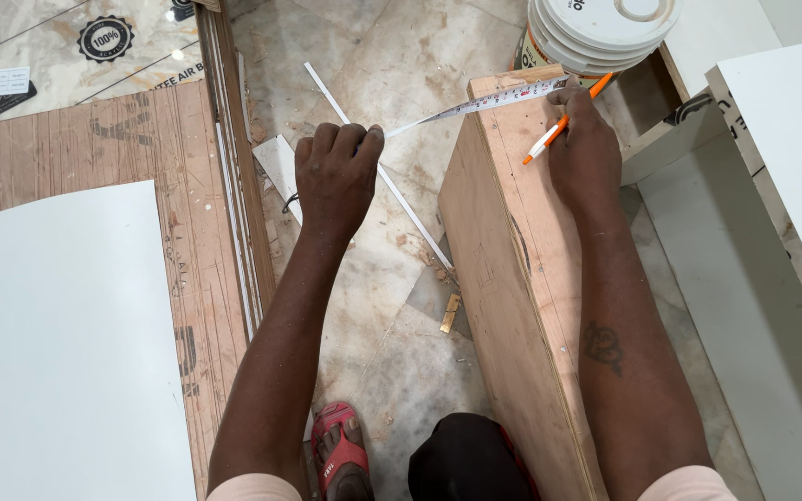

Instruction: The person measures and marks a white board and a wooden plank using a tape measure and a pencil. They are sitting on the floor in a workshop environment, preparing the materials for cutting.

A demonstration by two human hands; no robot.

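**Tape held taut across the plywood edge for a pencil mark**

A measuring tape (475, 104) is stretched from the left hand (334, 176), which is closed in a fist around the tape's case over the marble floor (392, 371), to the far end of the plywood box (512, 278), which stands on that floor between the two arms. The right hand (582, 153) is laid on the top edge of the box, its fingers pinning the tape's end near the far corner while an orange-and-white pencil (563, 125) is gripped between them, its tip resting on the wood.

For a true reading, the tape would best be kept straight and flat, without sag between fist and box; at present it is seen hanging free over the gap. The blade should be pressed tight to the plywood where the mark is wanted, and the pencil brought square to the graduation rather than slanted. A short, fine stroke is to be preferred to a heavy one.

A white bucket (596, 28) stands just beyond the box, white laminate panels (85, 353) lie to the left, and a thin white strip (401, 195) lies on the floor under the tape.
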